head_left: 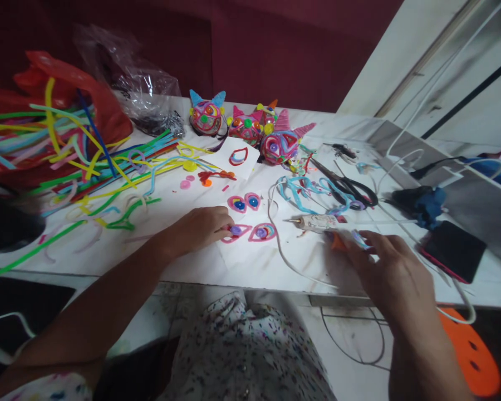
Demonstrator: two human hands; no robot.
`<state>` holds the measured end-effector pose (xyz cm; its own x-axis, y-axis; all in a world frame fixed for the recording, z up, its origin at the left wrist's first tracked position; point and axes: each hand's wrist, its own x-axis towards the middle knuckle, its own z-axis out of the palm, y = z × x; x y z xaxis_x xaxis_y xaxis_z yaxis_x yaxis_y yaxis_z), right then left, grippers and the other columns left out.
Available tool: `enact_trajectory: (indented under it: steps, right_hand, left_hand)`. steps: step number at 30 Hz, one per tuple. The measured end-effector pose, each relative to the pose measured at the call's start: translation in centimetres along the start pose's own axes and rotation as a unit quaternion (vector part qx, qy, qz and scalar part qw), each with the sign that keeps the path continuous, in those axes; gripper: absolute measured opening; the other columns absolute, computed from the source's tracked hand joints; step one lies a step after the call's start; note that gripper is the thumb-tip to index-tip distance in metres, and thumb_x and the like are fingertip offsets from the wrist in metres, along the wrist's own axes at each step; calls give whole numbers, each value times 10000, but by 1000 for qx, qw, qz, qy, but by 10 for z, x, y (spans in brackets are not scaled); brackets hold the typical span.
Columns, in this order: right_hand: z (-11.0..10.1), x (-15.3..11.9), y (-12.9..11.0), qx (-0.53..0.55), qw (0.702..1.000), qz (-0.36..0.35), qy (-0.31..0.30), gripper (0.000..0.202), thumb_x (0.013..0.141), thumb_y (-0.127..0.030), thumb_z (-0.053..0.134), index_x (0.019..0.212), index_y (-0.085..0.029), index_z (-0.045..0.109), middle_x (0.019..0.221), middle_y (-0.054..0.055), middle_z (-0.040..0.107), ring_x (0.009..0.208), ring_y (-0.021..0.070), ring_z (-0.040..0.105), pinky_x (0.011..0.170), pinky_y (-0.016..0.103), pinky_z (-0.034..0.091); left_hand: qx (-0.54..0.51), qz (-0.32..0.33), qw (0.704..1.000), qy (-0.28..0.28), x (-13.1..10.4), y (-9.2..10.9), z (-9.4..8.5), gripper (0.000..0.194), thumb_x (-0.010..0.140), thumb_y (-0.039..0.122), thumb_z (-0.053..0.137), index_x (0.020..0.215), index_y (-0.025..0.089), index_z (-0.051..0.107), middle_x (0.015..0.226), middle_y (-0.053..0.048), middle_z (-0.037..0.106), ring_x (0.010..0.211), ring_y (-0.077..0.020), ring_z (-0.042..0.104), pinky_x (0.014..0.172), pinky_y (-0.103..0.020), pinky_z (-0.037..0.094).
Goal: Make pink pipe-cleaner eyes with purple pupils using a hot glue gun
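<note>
My left hand point(198, 228) has its fingers pinched together at the left end of a pink eye-shaped piece point(242, 231) with a purple centre. Beside that piece lies a second pink eye piece point(263, 232), and above them is a pair with blue centres point(245, 203). My right hand point(390, 267) is closed on a small shiny pale-blue thing point(360, 239) at its fingertips, too small to name. An orange scrap point(338, 241) shows by those fingers. Left of my right hand lies a white glue gun point(319, 223) with its metal tip pointing left.
Black scissors point(361, 192) and blue fuzzy strips point(292, 192) lie behind the glue gun. Decorated cat-eared balls point(206, 117) stand at the back. Colourful pipe cleaners point(104, 184) and a red bag point(108, 106) fill the left. A white cable point(279, 245) crosses the table; a dark phone point(455, 250) lies right.
</note>
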<state>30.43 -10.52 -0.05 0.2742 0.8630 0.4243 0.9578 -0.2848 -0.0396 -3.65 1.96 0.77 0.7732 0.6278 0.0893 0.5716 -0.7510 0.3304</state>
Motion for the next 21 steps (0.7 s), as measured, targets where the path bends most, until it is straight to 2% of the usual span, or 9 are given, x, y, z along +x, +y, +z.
enact_trajectory:
  steps: [4,9,16,19,21]
  right_hand:
    - [11,12,11,27,997,19,-64,480,975,-564,444,1125,-195,712,1016,110,737,876,285,695,711,389,487]
    - [6,25,11,64,987,27,-146,394,927,-505,531,1052,-190,732,999,140,765,841,290,703,699,383,461]
    - [-7,39,5,102,967,101,-211,387,844,-435,630,1080,-148,738,1028,194,774,921,331,715,769,400,478]
    - [-5,41,14,142,960,88,-225,350,811,-401,654,1042,-155,745,1031,191,777,918,317,716,783,388,490]
    - [0,41,21,164,963,54,-206,265,779,-396,679,914,-181,755,922,150,786,797,273,711,710,353,489]
  left_hand:
    - [8,9,1000,0,0,0,0,263,991,283,479,974,166,715,893,-50,659,796,-147,619,712,-249,432]
    - [12,3,1000,-8,0,2,-2,253,988,276,489,991,156,712,910,-57,661,811,-156,625,721,-259,437]
    - [25,17,1000,-1,-1,2,-2,251,994,280,482,993,167,706,912,-50,656,809,-150,624,715,-252,437]
    - [32,16,999,-5,-1,2,-2,254,995,285,479,995,169,706,922,-49,656,809,-147,620,710,-247,434]
    - [34,16,999,-7,-1,2,-3,261,999,287,473,1004,169,706,926,-51,656,810,-146,619,711,-246,433]
